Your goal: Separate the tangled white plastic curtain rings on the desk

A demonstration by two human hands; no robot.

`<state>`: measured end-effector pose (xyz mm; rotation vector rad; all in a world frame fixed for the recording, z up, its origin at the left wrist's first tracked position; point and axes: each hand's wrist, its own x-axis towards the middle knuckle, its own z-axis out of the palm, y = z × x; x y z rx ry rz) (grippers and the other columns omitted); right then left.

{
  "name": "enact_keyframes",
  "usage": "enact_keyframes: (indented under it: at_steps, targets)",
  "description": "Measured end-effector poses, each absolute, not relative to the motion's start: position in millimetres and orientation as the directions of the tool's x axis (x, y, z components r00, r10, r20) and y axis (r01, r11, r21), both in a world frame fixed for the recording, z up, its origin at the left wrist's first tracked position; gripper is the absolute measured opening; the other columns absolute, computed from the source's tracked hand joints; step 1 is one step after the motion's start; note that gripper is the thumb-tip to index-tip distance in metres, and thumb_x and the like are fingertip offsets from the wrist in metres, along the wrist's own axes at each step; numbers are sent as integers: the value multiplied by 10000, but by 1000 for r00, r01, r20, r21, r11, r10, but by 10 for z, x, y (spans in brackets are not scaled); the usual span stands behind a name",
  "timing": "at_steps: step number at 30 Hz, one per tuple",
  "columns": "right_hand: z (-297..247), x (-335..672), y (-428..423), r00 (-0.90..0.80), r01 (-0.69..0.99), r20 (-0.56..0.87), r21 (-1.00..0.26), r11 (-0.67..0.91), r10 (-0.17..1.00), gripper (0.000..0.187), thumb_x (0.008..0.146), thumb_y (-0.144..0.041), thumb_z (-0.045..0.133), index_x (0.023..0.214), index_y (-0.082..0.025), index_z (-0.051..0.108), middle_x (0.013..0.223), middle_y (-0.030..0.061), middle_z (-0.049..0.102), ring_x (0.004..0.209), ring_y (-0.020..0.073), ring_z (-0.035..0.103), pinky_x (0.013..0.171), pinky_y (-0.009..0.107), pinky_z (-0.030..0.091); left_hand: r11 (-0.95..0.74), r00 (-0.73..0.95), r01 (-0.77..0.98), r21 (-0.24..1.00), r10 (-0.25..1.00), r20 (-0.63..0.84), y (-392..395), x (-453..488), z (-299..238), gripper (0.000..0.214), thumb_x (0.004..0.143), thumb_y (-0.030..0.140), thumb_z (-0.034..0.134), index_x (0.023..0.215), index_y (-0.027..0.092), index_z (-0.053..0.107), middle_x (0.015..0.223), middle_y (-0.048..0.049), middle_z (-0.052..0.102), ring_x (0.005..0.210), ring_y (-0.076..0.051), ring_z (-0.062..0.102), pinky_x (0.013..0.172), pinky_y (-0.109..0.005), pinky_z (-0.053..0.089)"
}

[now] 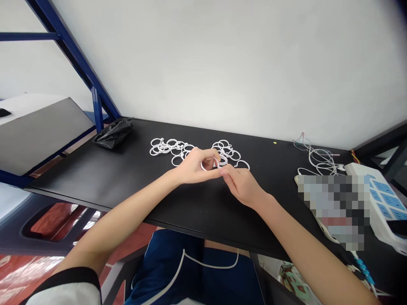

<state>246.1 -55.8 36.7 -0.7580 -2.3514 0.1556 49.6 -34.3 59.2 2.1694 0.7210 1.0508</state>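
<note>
Both hands meet over the middle of a black table [127, 178]. My left hand [195, 166] is closed around a white plastic ring [210, 164], held just above the tabletop. My right hand [243, 184] pinches the same ring from the right with thumb and fingertips. Behind the hands lie several loose white rings: one group [168, 148] to the left, linked or overlapping, and another group [227, 152] to the right, partly hidden by my fingers.
A crumpled black plastic bag [112, 133] lies at the table's back left corner. White cables [319, 159] and a white and blue power strip [378, 199] sit at the right. A blue metal frame [95, 106] and a grey surface [38, 131] stand to the left.
</note>
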Motion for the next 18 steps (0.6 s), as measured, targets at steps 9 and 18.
enact_keyframes:
  at_steps: [9,18]
  targets:
    - [315,2441,-576,-643,465,550,-272,842,533,281,1032,-247,263,828,-196,450,608,-28,495,473,99,430,485,225,301,-829,497,224,513,549,671,-357,488,560,317,829,448,639,721,172,527,440,100,362,422,-63,449,489,-176,396]
    - [299,2425,-592,-643,457,557,-271,847,525,268,1029,-230,276,881,-180,494,630,-22,511,488,101,448,492,227,318,-835,487,201,513,539,687,-354,493,543,302,834,424,632,704,173,527,427,103,323,399,-61,419,480,-173,412]
